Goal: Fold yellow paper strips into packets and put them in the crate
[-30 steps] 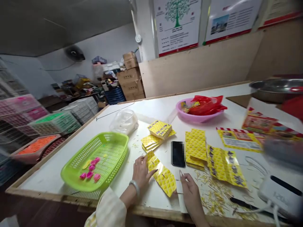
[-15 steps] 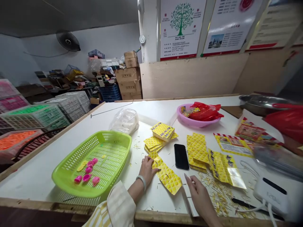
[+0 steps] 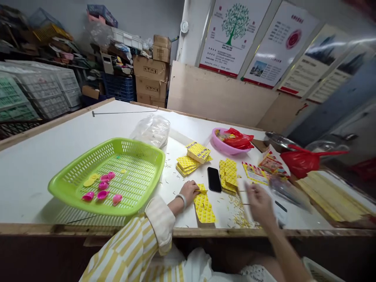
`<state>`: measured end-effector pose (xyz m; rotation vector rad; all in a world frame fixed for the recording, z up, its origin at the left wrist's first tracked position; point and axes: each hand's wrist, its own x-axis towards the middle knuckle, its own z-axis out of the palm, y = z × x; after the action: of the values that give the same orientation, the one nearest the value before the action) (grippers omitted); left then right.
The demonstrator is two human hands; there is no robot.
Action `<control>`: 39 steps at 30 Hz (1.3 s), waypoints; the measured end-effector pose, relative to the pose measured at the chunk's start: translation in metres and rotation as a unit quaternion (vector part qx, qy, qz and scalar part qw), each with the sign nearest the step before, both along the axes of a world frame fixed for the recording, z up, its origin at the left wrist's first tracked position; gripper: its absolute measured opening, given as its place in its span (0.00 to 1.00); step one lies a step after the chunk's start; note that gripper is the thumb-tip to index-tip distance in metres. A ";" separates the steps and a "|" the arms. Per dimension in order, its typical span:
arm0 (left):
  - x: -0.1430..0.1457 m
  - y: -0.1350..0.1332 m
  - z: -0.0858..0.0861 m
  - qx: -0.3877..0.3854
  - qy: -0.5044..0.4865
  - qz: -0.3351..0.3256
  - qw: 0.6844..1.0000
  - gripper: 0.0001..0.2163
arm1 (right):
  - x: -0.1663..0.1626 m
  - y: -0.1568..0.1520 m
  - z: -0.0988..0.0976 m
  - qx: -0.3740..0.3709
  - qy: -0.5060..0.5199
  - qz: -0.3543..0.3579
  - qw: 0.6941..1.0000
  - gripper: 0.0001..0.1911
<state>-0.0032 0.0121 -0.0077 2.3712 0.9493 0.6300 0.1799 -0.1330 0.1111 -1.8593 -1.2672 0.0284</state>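
Observation:
My left hand pinches the folded top end of a yellow patterned card, which lies on the white table. My right hand, blurred by motion, is closed on a white card and held above the table to the right. A black phone lies just beyond the two hands. Right of the phone is a stack of yellow cards, partly covered by the white card. Farther back, a bundle of yellow cards sits on more yellow cards.
A green basket with pink and yellow plastic pieces stands on the left, with a clear plastic bag behind it. Yellow scraps litter the table at right. A pink bowl and a red bag stand farther back.
My right hand has moved right and up with the white card. My left hand has folded over the top of the yellow card. The view has turned to the right.

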 end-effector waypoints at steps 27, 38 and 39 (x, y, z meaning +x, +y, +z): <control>0.012 0.004 0.002 -0.007 0.028 -0.043 0.999 0.08 | -0.028 0.093 -0.083 -0.281 -0.243 0.110 0.922 0.15; 0.006 0.007 0.015 -0.066 0.063 -0.067 0.994 0.08 | -0.028 0.094 -0.086 -0.269 -0.181 0.165 0.931 0.14; 0.006 0.008 0.015 -0.072 0.066 -0.070 0.993 0.08 | -0.027 0.094 -0.087 -0.266 -0.171 0.163 0.935 0.14</control>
<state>0.0027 0.0200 0.0068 2.3479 0.8445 0.3441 0.1525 -0.0390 0.0244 -2.1387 -1.9550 0.2587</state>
